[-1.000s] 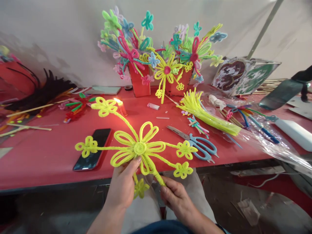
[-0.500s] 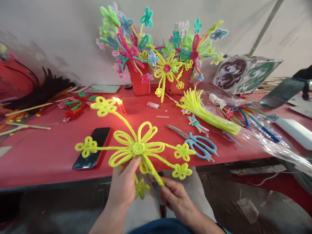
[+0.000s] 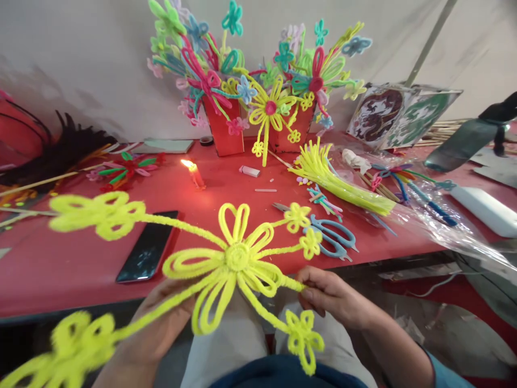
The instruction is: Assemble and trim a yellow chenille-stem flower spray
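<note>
A large yellow pipe-cleaner flower (image 3: pixel 236 257) with looped petals is held tilted in front of me. Thin arms branch from its centre, each tipped with small looped blossoms, such as one lower-right blossom (image 3: pixel 306 339). My right hand (image 3: pixel 329 293) pinches the wrapped stem, which points right. My left hand (image 3: pixel 161 315) is behind the left petals and a branch; its fingertips are hidden, so its grip does not show. Just beyond the flower, blue-handled scissors (image 3: pixel 333 237) lie on the red table (image 3: pixel 226 186), partly covered by small blossoms.
A lit red candle (image 3: pixel 195 175) burns beyond the flower. A phone (image 3: pixel 147 248) lies at left. Yellow pipe cleaners (image 3: pixel 347 186) in plastic are at right, near a water bottle (image 3: pixel 464 145). Red boxes (image 3: pixel 226 126) of colourful pipe-cleaner flowers stand at the back.
The flower has turned, swinging its stem from lower right towards the right. My right hand rose with it. My left thumb left the flower's centre, and that hand shifted left behind the petals.
</note>
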Demonstrator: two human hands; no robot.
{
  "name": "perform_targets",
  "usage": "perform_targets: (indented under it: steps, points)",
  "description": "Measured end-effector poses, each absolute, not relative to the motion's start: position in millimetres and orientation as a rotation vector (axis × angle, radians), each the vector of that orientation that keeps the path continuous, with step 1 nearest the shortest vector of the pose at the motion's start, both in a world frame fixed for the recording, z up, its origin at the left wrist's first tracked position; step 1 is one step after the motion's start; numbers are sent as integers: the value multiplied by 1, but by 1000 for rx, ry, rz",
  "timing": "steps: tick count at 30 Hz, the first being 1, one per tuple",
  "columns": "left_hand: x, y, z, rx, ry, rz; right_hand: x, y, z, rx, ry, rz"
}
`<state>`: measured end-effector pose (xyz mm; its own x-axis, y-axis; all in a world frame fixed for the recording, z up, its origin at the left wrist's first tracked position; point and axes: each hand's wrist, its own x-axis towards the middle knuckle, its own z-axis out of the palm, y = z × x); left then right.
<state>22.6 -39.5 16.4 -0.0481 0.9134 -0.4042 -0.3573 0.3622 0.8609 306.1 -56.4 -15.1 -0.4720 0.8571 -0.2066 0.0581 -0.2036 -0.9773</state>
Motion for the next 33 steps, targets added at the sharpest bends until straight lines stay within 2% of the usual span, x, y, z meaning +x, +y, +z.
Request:
perform_targets:
  steps: [4,9,16,21,25,30,33]
  points:
    - [17,-31,25,582,1210,1104,328,-47,-1,-1227,-1767,1520]
    - [30,-34,26,762,948,739,348,-43,10,-1252,-2113,1247]
    - [62,-39,27,957,918,501,355,-41,19,-1170,-2414,1122]
    - [68,-45,17,863,1108,585,350,-37,23,-1155,-2459,756]
    - [67,-48,16,889,1173,632,349,-31,26,-1147,-2371,625]
    - [60,-51,17,602,1305,841,362,-8,9,-1591,-1967,274]
    - [55,-49,17,334,1392,1039,366,5,-5,-1745,-2146,141]
